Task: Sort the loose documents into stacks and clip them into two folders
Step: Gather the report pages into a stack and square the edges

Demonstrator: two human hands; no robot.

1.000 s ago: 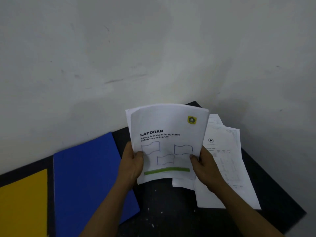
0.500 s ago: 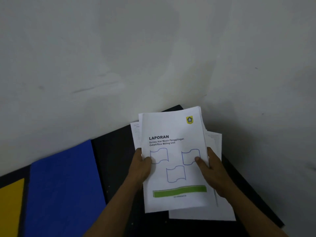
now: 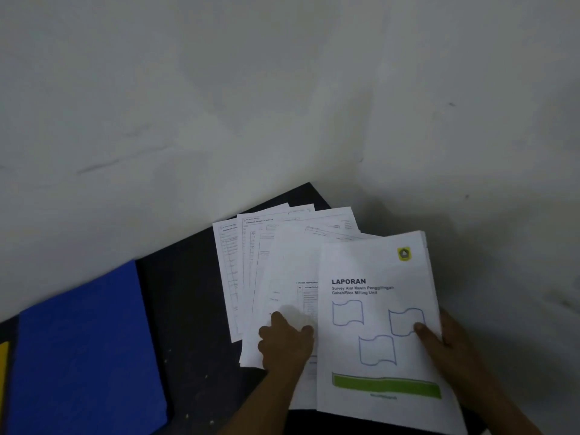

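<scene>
A white report titled LAPORAN, with a yellow crest and a green bar, lies on top of the papers at the right. My right hand grips its right edge, thumb on the cover. Several printed sheets fan out to the left from under the report. My left hand pinches the lower part of the fanned sheets, thumb on top. A blue folder lies shut at the left, and a sliver of a yellow folder shows at the frame's left edge.
Everything rests on a black table pushed into a corner of grey walls. A bare dark strip separates the blue folder from the papers. The table's far corner sits just behind the fanned sheets.
The papers, held together as one stack before, are now spread apart: the report has shifted right with my right hand, and my left hand has drawn the other sheets out into a fan.
</scene>
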